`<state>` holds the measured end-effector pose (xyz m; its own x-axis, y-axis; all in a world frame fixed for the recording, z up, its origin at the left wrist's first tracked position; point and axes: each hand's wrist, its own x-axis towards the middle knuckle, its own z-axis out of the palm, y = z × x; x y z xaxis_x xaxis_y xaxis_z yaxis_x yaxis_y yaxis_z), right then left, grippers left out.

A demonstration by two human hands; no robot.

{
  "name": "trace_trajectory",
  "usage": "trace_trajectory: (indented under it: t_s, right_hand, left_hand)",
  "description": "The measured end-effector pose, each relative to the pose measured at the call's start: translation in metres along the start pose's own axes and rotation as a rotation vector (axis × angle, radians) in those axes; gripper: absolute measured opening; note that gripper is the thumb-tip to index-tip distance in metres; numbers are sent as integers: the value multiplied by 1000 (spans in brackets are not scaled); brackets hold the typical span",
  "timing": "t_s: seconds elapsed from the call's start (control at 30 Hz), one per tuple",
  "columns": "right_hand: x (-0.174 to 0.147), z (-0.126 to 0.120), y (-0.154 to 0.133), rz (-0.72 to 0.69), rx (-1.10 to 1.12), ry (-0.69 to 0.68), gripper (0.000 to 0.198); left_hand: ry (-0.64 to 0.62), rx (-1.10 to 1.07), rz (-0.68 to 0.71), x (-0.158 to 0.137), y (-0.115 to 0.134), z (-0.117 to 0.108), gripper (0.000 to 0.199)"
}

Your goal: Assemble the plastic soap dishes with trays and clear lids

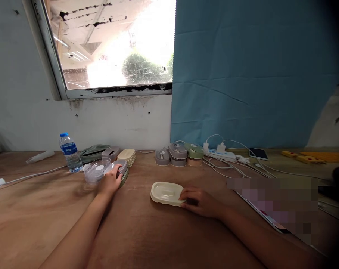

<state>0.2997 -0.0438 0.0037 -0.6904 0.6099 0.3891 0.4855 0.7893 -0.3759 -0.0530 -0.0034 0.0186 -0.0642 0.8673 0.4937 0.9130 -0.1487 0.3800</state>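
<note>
My right hand [201, 201] pinches the right end of a pale cream oval lid [167, 192], its thumb at the near edge and its fingers over the rim. The lid lies at the middle of the brown table. My left hand [111, 179] reaches to the left, fingers closed over a greyish-mauve lid [121, 166] on a small stack with a green piece underneath. Beside that hand are clear plastic containers [95, 170]. Just behind stand a stack of cream lids [126, 156] and a grey box piece [110, 152]. The left fingertips are partly hidden.
A water bottle [71, 154] and a green pouch [92, 152] stand at the back left. Several closed lunch boxes [178, 151] line the wall. To their right lie a power strip [221, 154], tangled white cables, a phone [258, 153] and yellow tools [306, 158].
</note>
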Motion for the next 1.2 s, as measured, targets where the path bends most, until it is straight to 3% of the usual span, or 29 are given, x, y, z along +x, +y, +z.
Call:
trace_trajectory:
  t_s: [0.17, 0.27, 0.43, 0.53, 0.67, 0.8, 1.2]
  right_hand:
    - [-1, -1, -4, -22, 7, -58, 17]
    - [-1, -1, -9, -3, 35, -37, 22]
    - [1, -2, -10, -6, 17, 314, 44]
    - [1, -1, -8, 26, -16, 326, 59]
    - [1, 2, -5, 84, -13, 146, 75]
    - [1, 2, -4, 54, -25, 1, 70]
    - [2, -4, -1, -11, -131, -26, 45]
  left_hand:
    - [165, -142, 190, -12, 25, -10, 29]
    - [184, -285, 312, -26, 47, -5, 26]
    - [-85, -563, 537, -49, 79, 8, 24]
    - [-239, -624, 663, -54, 85, 13, 23]
    - [-358, -632, 651, -51, 80, 17, 25]
    - [-424, -646, 634, -48, 75, 19, 34]
    - [-500, -519, 608, -55, 80, 19, 36]
